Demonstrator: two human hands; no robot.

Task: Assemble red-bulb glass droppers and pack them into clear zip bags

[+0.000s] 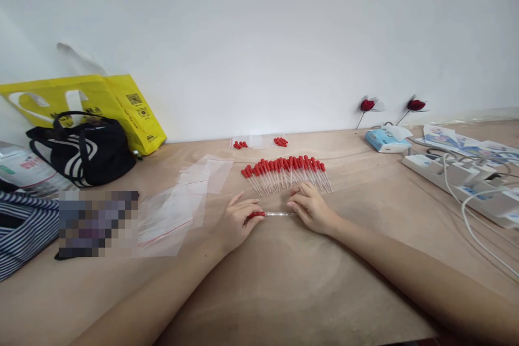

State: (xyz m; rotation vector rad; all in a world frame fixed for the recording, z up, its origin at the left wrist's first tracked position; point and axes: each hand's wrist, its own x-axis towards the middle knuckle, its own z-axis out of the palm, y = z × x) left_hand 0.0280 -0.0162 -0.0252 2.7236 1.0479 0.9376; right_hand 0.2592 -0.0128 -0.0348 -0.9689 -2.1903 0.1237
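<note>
A glass dropper tube with a red rubber bulb lies level between my hands, low over the table. My left hand pinches the red bulb at its left end. The fingers of my right hand are closed round the tube's clear right end, partly hiding it. Just beyond my hands, a fanned row of several red-capped droppers lies on the table, bulbs pointing away from me. Behind the row, loose red bulbs and more red bulbs rest on clear plastic bags.
Overlapping clear zip bags lie left of my hands. A yellow bag, a black bag and striped cloth stand farther left. At right are a tissue pack, power strips with cables, and two red flowers.
</note>
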